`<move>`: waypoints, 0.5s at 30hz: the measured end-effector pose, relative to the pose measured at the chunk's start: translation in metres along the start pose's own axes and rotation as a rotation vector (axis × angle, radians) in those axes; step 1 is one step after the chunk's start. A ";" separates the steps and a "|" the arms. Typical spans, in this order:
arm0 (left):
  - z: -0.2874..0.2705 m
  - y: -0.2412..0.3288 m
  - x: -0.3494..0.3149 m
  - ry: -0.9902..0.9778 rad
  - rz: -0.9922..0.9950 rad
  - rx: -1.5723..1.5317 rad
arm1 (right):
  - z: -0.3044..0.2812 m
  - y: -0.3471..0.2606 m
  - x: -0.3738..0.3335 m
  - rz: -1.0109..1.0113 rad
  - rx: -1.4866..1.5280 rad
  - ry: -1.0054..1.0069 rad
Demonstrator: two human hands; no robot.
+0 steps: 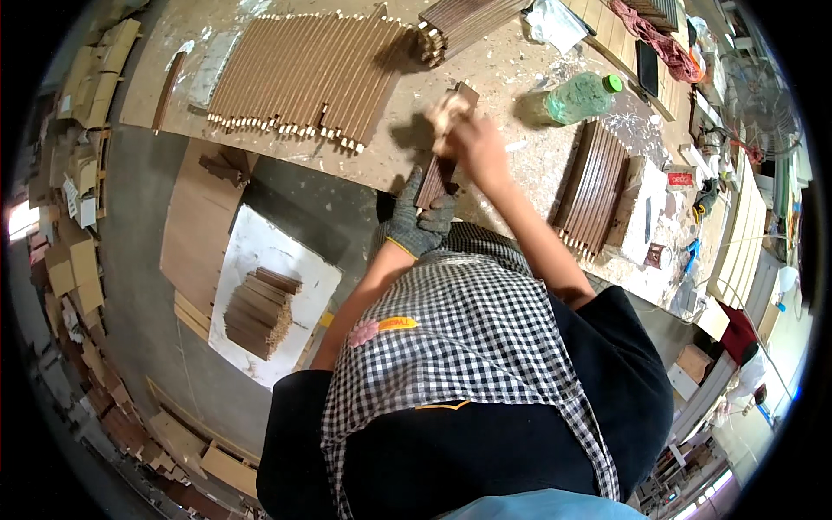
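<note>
My left hand (419, 224), in a grey glove, grips the near end of a dark brown wooden strip (434, 180). The strip slants away from me over the table's front edge. A crumpled beige wad (446, 115), perhaps a rag, lies against the strip's far part, with my bare right hand (478, 149) closed on it. Motion blurs that hand, and its fingertips are hard to make out. Beyond them, to the left, many brown wooden strips (303, 78) with pale peg ends lie side by side on the worktable (368, 165).
Another strip bundle (468, 26) sits at the back, and a stack (594, 186) stands to the right. A green-capped bottle (581, 98) and a phone (646, 68) lie beyond my right hand. Lower left, a white board (308, 325) carries cut wood pieces (260, 316).
</note>
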State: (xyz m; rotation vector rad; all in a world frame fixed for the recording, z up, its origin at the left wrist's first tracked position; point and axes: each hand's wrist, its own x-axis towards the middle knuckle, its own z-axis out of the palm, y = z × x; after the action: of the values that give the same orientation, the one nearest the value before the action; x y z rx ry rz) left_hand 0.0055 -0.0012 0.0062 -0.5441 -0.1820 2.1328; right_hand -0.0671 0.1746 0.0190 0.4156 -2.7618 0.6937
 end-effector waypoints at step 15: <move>-0.038 0.006 -0.008 -0.235 -0.123 -0.123 | 0.015 -0.032 0.008 -0.214 -0.680 -0.460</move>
State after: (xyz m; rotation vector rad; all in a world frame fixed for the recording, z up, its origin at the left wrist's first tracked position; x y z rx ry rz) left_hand 0.0215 -0.0140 -0.0272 -0.3410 -0.4689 2.0703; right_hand -0.0663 0.1386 0.0226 0.7611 -3.0574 -0.4504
